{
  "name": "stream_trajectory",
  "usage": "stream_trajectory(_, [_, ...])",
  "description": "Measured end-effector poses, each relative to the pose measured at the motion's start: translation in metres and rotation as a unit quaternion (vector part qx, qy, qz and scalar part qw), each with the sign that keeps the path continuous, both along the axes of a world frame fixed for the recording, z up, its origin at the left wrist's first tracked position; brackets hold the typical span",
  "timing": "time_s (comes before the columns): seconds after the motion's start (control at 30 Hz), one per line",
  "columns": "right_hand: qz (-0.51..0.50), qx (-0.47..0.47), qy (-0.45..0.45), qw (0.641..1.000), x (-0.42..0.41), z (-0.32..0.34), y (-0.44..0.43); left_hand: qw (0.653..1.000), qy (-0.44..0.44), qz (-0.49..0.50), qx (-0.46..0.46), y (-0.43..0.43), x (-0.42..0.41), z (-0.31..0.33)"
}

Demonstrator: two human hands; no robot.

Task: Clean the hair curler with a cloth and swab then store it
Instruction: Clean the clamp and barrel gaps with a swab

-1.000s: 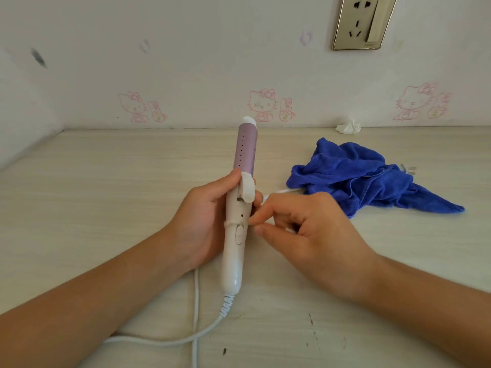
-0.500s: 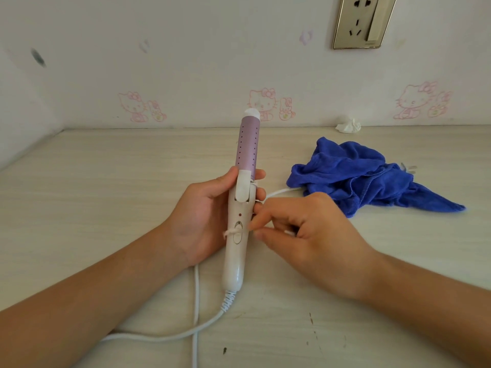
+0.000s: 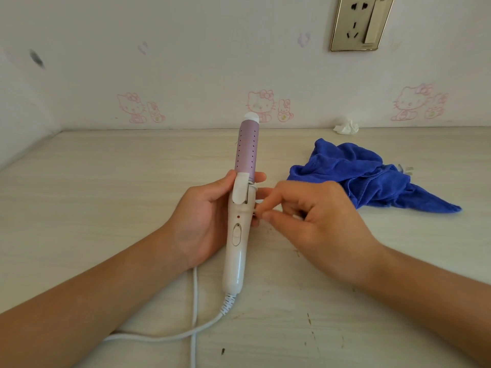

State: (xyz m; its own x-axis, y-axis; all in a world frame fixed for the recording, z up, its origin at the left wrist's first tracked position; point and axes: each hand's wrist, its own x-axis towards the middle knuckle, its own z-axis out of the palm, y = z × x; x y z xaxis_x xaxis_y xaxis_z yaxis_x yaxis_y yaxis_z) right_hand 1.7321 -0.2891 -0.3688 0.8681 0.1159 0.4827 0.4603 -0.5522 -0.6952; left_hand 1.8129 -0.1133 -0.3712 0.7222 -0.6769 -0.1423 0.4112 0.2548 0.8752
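The hair curler has a white handle and a lilac dotted barrel, and stands tilted away from me above the table. My left hand grips the handle from the left, thumb on the white clamp lever. My right hand pinches a thin white swab between thumb and forefinger, and my fingers mostly hide it. The swab's tip sits at the handle's right side, just below the lever. The crumpled blue cloth lies on the table to the right, apart from both hands.
The curler's white cord loops over the wooden table near the front edge. A crumpled white tissue lies by the back wall. A wall socket is at upper right. The table's left side meets a wall.
The swab lay across the front of the handle half a second ago and now sits at its right side. My left hand has turned the curler slightly, showing the switch.
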Motion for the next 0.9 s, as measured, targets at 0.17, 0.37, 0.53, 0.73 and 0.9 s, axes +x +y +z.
stream_trajectory(0.17, [0.021,-0.008,-0.017,1.000,-0.001,0.001,0.000,1.000,0.004,-0.007,-0.005,0.001,0.000,-0.003])
stream_trajectory(0.37, [0.011,-0.015,-0.026,0.999,-0.001,0.006,-0.005,1.000,-0.011,-0.020,-0.009,0.002,0.000,-0.004])
stream_trajectory(0.53, [-0.006,-0.002,-0.027,1.000,0.001,0.008,-0.010,0.999,-0.004,-0.027,-0.024,0.003,0.002,-0.003])
stream_trajectory(0.73, [-0.037,0.028,0.005,0.999,0.003,0.009,-0.011,0.999,-0.013,-0.040,-0.019,0.004,0.003,-0.002])
stream_trajectory(0.9, [-0.030,0.028,-0.001,0.999,0.003,0.007,-0.010,0.998,-0.011,-0.054,-0.023,0.006,0.004,-0.003])
